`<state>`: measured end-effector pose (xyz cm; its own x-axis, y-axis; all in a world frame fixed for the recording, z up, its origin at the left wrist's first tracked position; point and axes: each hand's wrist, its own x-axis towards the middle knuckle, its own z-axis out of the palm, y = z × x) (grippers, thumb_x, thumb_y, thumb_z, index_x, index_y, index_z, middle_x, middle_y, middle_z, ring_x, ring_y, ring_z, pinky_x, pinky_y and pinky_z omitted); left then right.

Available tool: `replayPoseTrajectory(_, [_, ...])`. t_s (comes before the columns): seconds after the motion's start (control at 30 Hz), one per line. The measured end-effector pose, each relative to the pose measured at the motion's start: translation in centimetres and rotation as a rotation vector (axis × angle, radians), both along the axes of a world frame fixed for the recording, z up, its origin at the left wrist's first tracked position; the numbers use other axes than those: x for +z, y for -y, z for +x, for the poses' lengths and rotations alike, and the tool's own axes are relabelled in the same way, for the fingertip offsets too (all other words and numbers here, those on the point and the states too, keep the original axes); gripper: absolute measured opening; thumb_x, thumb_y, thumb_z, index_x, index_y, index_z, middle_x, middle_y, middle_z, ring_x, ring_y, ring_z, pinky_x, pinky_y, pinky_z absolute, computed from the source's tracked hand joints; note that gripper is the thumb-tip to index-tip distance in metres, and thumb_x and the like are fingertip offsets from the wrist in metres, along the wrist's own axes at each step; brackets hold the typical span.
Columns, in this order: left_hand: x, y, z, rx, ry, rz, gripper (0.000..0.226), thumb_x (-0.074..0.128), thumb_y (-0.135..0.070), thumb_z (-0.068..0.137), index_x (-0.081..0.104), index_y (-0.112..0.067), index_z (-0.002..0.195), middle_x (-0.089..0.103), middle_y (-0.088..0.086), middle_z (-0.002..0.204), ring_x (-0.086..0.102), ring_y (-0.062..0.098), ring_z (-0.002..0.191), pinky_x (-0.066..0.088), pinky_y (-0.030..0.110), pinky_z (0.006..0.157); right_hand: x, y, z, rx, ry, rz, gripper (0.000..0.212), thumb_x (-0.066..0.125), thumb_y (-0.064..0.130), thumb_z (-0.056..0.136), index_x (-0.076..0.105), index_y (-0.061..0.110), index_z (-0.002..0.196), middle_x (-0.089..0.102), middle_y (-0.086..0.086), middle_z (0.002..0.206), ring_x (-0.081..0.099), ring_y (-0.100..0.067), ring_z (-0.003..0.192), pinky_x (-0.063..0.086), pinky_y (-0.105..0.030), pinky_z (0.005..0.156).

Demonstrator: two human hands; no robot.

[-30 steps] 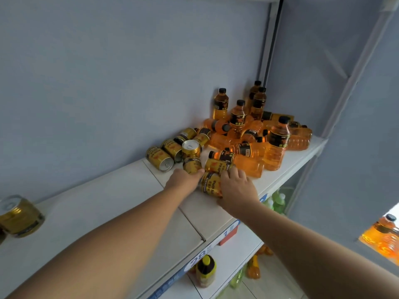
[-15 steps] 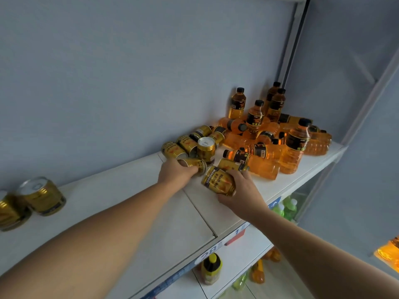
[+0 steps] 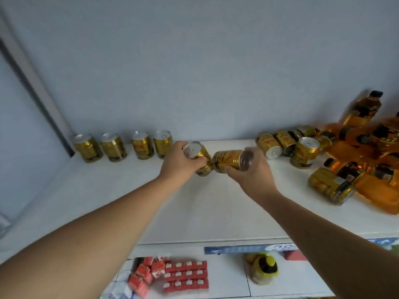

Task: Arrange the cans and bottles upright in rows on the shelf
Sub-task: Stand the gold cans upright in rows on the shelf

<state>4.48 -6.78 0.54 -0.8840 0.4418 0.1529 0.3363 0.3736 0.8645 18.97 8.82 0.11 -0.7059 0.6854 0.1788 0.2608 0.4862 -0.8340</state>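
Note:
My left hand (image 3: pixel 180 164) grips a gold can (image 3: pixel 197 152), tilted with its silver top toward me. My right hand (image 3: pixel 251 172) grips a second gold can (image 3: pixel 230 159), held on its side above the white shelf (image 3: pixel 216 208); the two cans touch. Several gold cans (image 3: pixel 123 146) stand upright in a row along the back wall at the left. At the right lies a heap of gold cans (image 3: pixel 280 141) on their sides and one upright can (image 3: pixel 304 154), next to orange bottles (image 3: pixel 362 134) with black caps, mostly lying down.
A loose gold can (image 3: pixel 330 187) lies near the shelf's front right. A grey upright post (image 3: pixel 36 83) marks the shelf's left end. On the lower shelf sit red boxes (image 3: pixel 172 275) and a yellow-capped bottle (image 3: pixel 264 269). A blue price strip (image 3: pixel 248 248) runs along the front edge.
Both hands lifted a can each out of the heap and carried them left; the view swung left, bringing the upright row of cans into sight.

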Motion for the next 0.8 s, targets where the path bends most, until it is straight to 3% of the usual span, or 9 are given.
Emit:
replayPoseTrajectory(0.13, [0.0,7.1,-2.5,0.124,-0.043,-0.015,0.056,0.086,-0.037,0.072,0.061,-0.026,0.121,0.068,-0.013,0.106,0.063,0.002,0.093,0.04,0.013,0.065,0.6,5.2,-4.8,0.107,-0.081,-0.097,0.072,0.086,0.029,0.071,0.044,0.022,0.13,0.059,0.012,0.108,0.06,0.0,0.089,0.045,-0.015,0.065])
replayPoseTrajectory(0.33, [-0.3,18.0,-8.4,0.234,-0.099,0.014,0.047,0.087,-0.027,0.075,0.06,-0.033,0.114,0.067,-0.016,0.103,0.065,0.01,0.1,0.048,0.028,0.083,0.3,14.1,-13.3,0.276,-0.113,-0.058,0.068,0.082,0.032,0.077,0.048,0.028,0.135,0.059,0.005,0.121,0.061,-0.012,0.106,0.053,-0.029,0.087])
replayPoseTrajectory(0.47, [-1.1,24.2,-13.0,0.313,-0.103,0.001,0.058,0.089,-0.029,0.073,0.06,-0.027,0.123,0.068,-0.009,0.112,0.065,0.015,0.105,0.053,0.035,0.092,-0.2,19.9,-18.6,0.337,-0.067,-0.034,0.065,0.08,0.035,0.079,0.048,0.033,0.135,0.058,0.008,0.123,0.06,-0.014,0.11,0.053,-0.034,0.089])
replayPoseTrajectory(0.7, [-3.3,28.9,-17.6,0.266,-0.095,-0.076,0.064,0.088,-0.034,0.076,0.053,-0.027,0.13,0.065,-0.006,0.123,0.061,0.016,0.113,0.054,0.039,0.097,-2.6,26.7,-23.8,0.328,0.025,-0.012,0.075,0.086,0.032,0.073,0.046,0.027,0.136,0.059,0.011,0.121,0.058,-0.011,0.111,0.052,-0.032,0.092])
replayPoseTrajectory(0.8, [-4.2,29.2,-18.3,0.247,-0.085,-0.069,0.063,0.086,-0.035,0.078,0.052,-0.028,0.131,0.064,-0.007,0.125,0.061,0.015,0.115,0.053,0.034,0.096,-3.5,27.6,-24.8,0.307,0.055,0.004,0.078,0.087,0.034,0.072,0.045,0.026,0.137,0.057,0.009,0.124,0.057,-0.01,0.113,0.051,-0.029,0.092])
